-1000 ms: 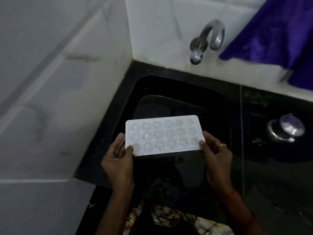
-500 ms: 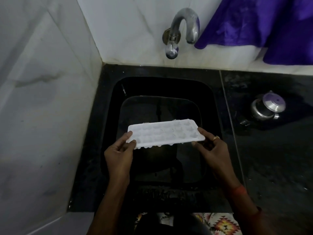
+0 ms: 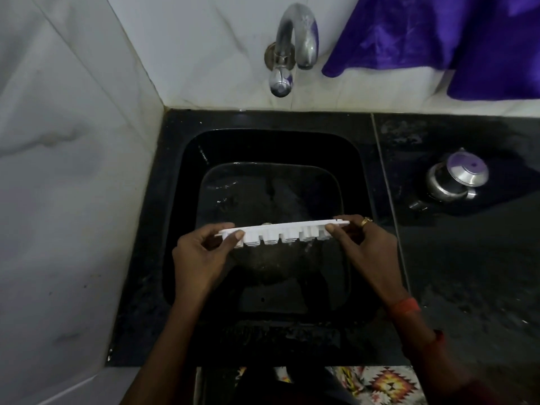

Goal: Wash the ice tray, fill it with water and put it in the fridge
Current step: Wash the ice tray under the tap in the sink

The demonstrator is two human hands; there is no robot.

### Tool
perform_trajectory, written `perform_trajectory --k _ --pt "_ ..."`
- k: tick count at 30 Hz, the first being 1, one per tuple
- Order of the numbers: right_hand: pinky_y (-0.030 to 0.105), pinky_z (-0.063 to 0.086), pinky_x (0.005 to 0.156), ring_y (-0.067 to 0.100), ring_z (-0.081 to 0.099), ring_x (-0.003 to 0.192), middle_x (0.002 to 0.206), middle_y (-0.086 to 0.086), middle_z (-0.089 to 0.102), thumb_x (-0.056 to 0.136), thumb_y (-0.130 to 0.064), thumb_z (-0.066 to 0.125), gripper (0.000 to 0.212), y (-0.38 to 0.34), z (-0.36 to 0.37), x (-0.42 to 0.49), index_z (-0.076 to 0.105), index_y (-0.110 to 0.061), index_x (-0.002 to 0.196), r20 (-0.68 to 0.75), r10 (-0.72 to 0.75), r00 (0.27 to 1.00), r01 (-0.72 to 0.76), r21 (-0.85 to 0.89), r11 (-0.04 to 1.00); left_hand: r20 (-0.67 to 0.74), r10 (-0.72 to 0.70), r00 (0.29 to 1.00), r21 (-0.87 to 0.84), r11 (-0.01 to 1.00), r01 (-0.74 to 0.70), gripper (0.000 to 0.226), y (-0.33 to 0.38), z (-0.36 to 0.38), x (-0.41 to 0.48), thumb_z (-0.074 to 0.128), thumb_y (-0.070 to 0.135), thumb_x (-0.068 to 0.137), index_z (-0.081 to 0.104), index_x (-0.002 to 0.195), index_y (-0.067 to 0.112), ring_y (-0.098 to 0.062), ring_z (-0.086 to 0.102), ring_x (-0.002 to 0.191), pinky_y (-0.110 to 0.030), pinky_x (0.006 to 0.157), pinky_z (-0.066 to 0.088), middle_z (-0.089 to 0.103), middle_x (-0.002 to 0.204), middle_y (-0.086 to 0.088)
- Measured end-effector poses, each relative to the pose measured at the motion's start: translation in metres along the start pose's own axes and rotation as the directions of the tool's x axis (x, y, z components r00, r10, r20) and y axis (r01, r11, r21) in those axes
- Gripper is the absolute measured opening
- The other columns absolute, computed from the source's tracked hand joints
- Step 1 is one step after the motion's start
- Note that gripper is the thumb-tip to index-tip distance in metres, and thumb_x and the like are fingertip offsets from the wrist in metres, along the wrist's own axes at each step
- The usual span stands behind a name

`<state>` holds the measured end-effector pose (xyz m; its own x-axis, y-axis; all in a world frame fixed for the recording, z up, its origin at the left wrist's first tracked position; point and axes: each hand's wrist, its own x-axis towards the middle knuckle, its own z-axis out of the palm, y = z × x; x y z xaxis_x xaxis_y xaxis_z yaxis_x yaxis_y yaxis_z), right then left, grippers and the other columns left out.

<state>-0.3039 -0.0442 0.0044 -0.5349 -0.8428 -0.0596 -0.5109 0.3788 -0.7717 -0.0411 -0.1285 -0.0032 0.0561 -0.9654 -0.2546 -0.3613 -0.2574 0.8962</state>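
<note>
Place: a home kitchen, at the washing-up corner
Sink: a black basin (image 3: pixel 187 200) set into a dark stone worktop (image 3: pixel 467 273)
Tap: a curved steel tap (image 3: pixel 295 39) fixed to the wall above the basin
Walls: pale marbled tiles (image 3: pixel 73 141) meeting in a corner
Cookware: a small lidded steel pot (image 3: pixel 455 179) on the worktop
Cloth: purple fabric (image 3: pixel 438 33) hanging at the back

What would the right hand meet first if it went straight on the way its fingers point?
The ice tray, whose end the right hand pinches. Further along that line it would probably reach the left hand, though depth is unclear.
</note>
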Motion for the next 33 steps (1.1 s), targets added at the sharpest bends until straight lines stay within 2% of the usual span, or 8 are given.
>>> perform_trajectory --k 3,8,14,23,26,28,31,33 --pt "0.004 0.043 0.066 -0.006 0.064 0.076 0.069 -0.012 0.067 0.088 -0.046 0.073 0.022 0.001 -0.002 0.008 0.076 -0.025 0.097 -0.023 -0.041 0.999 0.04 -0.047 0.998 -0.055 0.047 0.997 0.026 0.999 -0.045 0.013 0.012 0.006 0.002 0.087 0.028 0.077 0.079 0.087 0.029 -0.001 0.073 0.078 -0.021 0.077 0.058 0.076 0.08 0.016" --pt "0.013 0.04 0.058 0.004 0.061 0.062 0.063 -0.005 0.062 0.089 -0.058 0.066 0.037 0.007 -0.004 0.023 0.072 -0.022 0.083 -0.012 -0.032 0.999 0.031 -0.094 0.995 -0.105 0.077 0.991 0.105 0.992 -0.066 0.018 0.024 0.013 0.006 0.084 0.042 0.078 0.08 0.091 0.032 -0.001 0.072 0.076 -0.035 0.077 0.061 0.076 0.08 0.016" --pt "0.034 0.055 0.065 0.012 0.064 0.061 0.062 -0.001 0.066 0.088 -0.058 0.068 0.042 0.013 -0.007 0.039 0.075 -0.017 0.081 0.004 -0.025 1.0 0.025 -0.07 0.997 -0.122 0.037 0.992 0.177 0.984 -0.015 0.03 0.032 0.018 0.01 0.082 0.059 0.071 0.079 0.089 0.036 -0.003 0.071 0.077 -0.038 0.081 0.06 0.075 0.079 0.016" --pt "0.031 0.058 0.071 0.004 0.067 0.063 0.064 -0.005 0.069 0.086 -0.058 0.07 0.034 0.015 -0.011 0.049 0.077 -0.025 0.086 0.02 0.019 1.0 -0.018 -0.038 0.999 -0.117 0.042 0.992 0.22 0.975 -0.016 0.033 0.035 0.021 0.014 0.084 0.059 0.069 0.08 0.087 0.033 0.001 0.071 0.077 -0.032 0.079 0.06 0.075 0.08 0.019" --pt "0.034 0.059 0.083 0.001 0.071 0.073 0.074 -0.008 0.075 0.086 -0.056 0.07 0.033 0.016 -0.009 0.052 0.076 -0.028 0.102 0.062 0.076 0.995 -0.079 0.043 0.996 -0.092 0.047 0.995 0.125 0.991 -0.036 0.027 0.036 0.024 0.016 0.09 0.046 0.068 0.08 0.085 0.027 -0.002 0.073 0.076 -0.024 0.075 0.059 0.076 0.079 0.013" --pt "0.038 0.06 0.088 0.003 0.074 0.084 0.086 -0.007 0.078 0.086 -0.054 0.073 0.033 0.017 -0.007 0.053 0.073 -0.031 0.11 0.093 0.105 0.99 -0.12 0.177 0.977 -0.079 0.047 0.996 0.033 0.998 -0.045 0.022 0.039 0.028 0.014 0.091 0.034 0.07 0.08 0.085 0.022 -0.006 0.074 0.076 -0.019 0.07 0.057 0.077 0.079 0.009" --pt "0.044 0.059 0.093 0.01 0.074 0.099 0.101 -0.005 0.078 0.089 -0.049 0.073 0.029 0.015 -0.003 0.052 0.072 -0.03 0.111 0.1 0.141 0.985 -0.169 0.399 0.901 -0.09 0.079 0.993 -0.074 0.994 -0.085 0.016 0.043 0.033 0.014 0.089 0.024 0.075 0.078 0.082 0.013 -0.008 0.075 0.086 -0.021 0.074 0.059 0.078 0.092 0.005" --pt "0.045 0.06 0.091 0.018 0.074 0.102 0.106 0.001 0.078 0.093 -0.037 0.073 0.023 0.012 0.0 0.052 0.071 -0.024 0.112 0.082 0.183 0.98 -0.198 0.527 0.826 -0.096 0.097 0.991 -0.099 0.989 -0.107 0.012 0.042 0.034 0.017 0.086 0.018 0.078 0.078 0.081 0.01 -0.009 0.075 0.09 -0.027 0.083 0.06 0.078 0.096 0.004"
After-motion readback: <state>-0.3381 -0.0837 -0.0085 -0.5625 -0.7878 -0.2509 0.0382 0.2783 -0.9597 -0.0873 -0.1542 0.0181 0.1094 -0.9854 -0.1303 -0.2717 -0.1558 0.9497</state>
